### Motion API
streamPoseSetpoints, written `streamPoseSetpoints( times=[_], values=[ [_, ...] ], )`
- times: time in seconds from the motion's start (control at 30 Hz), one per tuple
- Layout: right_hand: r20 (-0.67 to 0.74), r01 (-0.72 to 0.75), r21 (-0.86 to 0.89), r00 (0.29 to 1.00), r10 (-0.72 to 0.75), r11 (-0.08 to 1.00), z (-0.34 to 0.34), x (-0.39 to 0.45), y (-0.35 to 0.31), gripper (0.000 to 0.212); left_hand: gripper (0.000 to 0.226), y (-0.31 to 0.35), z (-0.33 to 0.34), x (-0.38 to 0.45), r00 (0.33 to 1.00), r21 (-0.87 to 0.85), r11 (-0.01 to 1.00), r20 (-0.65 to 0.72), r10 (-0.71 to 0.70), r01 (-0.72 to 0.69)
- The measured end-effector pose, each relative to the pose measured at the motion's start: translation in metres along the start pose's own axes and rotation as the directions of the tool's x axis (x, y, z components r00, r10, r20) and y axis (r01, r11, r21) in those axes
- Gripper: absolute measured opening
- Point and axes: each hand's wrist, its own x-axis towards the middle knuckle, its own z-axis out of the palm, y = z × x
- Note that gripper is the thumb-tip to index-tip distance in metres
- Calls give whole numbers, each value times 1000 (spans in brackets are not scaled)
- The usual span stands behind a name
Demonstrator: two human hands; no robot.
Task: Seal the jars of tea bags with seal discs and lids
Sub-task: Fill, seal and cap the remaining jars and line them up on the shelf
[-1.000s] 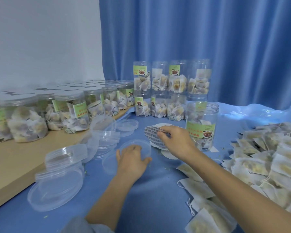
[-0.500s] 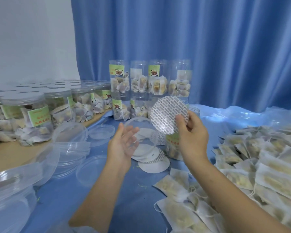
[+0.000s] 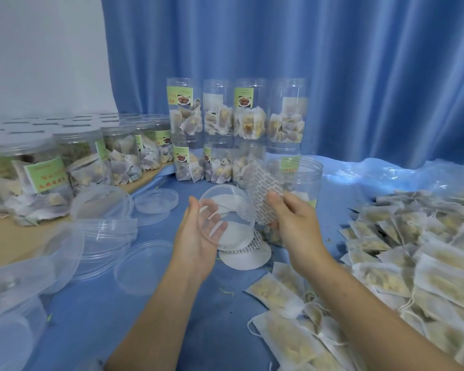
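Your left hand (image 3: 198, 236) now cradles the clear lid (image 3: 225, 214) upturned, while your right hand (image 3: 292, 223) has brought the pinched seal disc (image 3: 264, 191) beside it, ready for insertion.

My left hand (image 3: 198, 236): raised palm-up, fingers loosely curled, cradling a clear lid (image 3: 227, 214) tilted on edge | my right hand (image 3: 292, 223): raised just beside it, thumb and fingers pinching a patterned seal disc (image 3: 263, 194) by its lower edge | both forearms bare, reaching forward, converging.
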Motion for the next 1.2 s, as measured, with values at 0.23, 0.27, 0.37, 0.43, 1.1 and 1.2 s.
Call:
streamPoseSetpoints(
  times=[0.23,0.27,0.37,0.43,1.1,1.2],
  values=[
    [-247,150,-40,956,-156,988,-9,0,-9,18,37,3,-7,-1,998,-76,997,61,0,5],
    [-247,144,-47,957,-151,988,-11,1,-9,15,37,2,-8,-1,998,-61,998,66,-4,8],
    [7,-48,6,999,48,999,-7,0,-5,21,39,0,-7,-2,998,-44,999,58,10,-7],
    [173,-176,49,971,165,983,-4,-2,-6,19,45,1,-8,-3,997,-38,999,62,34,-32],
    [509,-304,343,855,96,889,-12,1,-31,22,57,12,17,-15,990,116,992,128,-65,50],
    [394,-218,341,916,71,914,-18,6,-41,30,42,25,30,-22,984,157,986,179,21,-50]
  ],
)
